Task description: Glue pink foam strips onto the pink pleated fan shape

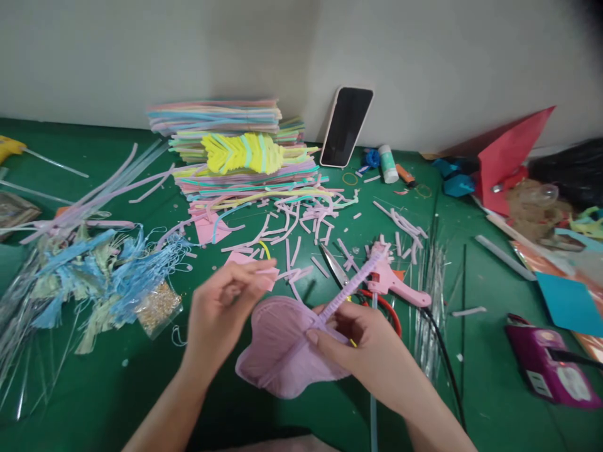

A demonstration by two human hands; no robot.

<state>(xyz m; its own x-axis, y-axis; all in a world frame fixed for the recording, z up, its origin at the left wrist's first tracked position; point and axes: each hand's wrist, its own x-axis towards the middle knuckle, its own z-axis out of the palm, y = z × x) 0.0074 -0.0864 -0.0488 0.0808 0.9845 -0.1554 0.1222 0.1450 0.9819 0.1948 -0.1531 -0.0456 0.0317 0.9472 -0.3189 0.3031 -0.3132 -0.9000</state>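
Note:
My right hand [360, 336] pinches a lilac scalloped craft piece [282, 351] where its ridged lilac stem [348, 289] meets the broad, veined part. The stem slants up to the right, its tip in front of a pink glue gun [396, 282]. To the left, my left hand [223, 301] hovers just above the craft piece with thumb and forefinger drawn together. Whatever is between those fingertips is too small to make out. A pink paper square [268, 277] lies behind them. Scissors [335, 263] with red handles rest partly hidden behind the stem.
Bundled pastel pipe cleaners [217, 116], a yellow bundle [242, 154] and lilac offcuts [325, 220] lie toward the wall. A phone [347, 125] leans there. Blue tassels [136, 270] and a bead bag [159, 307] sit left; clear sticks [431, 314] and a purple device [551, 364] right.

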